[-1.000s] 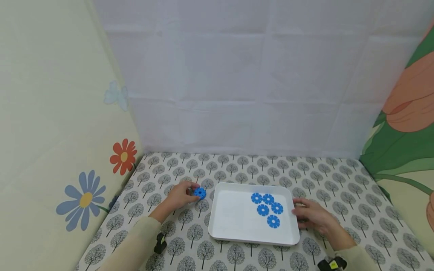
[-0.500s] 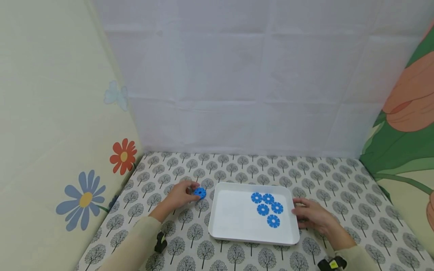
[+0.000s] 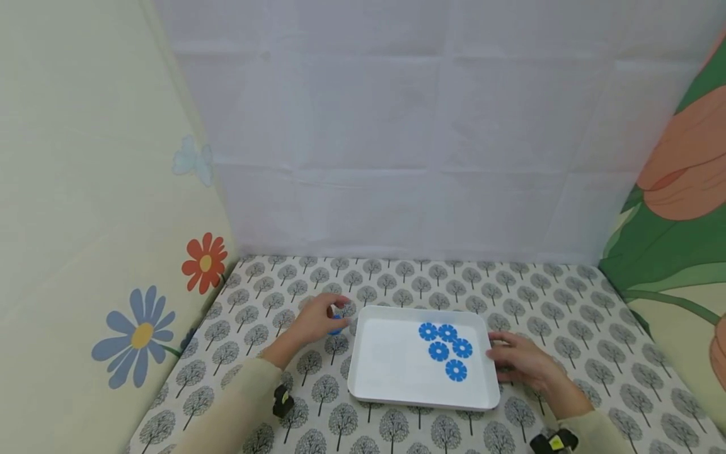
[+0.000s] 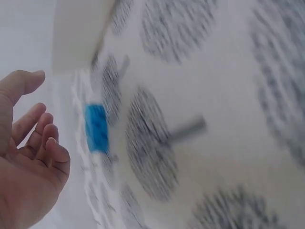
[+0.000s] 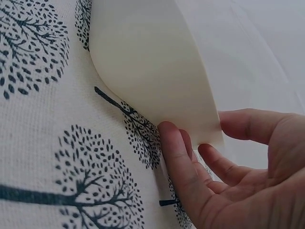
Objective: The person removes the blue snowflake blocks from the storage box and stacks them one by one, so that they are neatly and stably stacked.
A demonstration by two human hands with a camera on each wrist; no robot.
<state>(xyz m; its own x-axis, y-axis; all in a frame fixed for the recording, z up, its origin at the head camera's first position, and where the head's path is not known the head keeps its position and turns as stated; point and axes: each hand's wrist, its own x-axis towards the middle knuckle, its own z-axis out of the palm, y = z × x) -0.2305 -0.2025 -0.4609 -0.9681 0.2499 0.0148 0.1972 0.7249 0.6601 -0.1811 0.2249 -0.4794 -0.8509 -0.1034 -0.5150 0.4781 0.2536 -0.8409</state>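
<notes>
In the left wrist view, a thick blue piece (image 4: pixel 96 128), like a stack of notched snowflake discs, stands on the tree-print cloth, somewhat blurred. My left hand (image 3: pixel 319 318) hovers over it in the head view and covers most of it. Its thumb and fingers are spread, with a gap between them and the blue piece. The right hand (image 3: pixel 522 361) holds the right side of a white tray (image 3: pixel 391 372), the thumb at the rim and fingers against the outer wall. Several flat blue snowflake discs (image 3: pixel 438 351) lie in the tray's right half.
A cloth with grey trees (image 3: pixel 326 388) covers the table. White fabric (image 3: pixel 363 126) hangs behind it, and printed flower panels (image 3: pixel 142 336) stand at left and right. Dark straps with small boxes (image 3: pixel 282 401) sit at the wrists.
My left hand has let go of the blue piece and lifted slightly, fingers spreading. The blue piece stays about where it was. The right hand and tray stay nearly still.
</notes>
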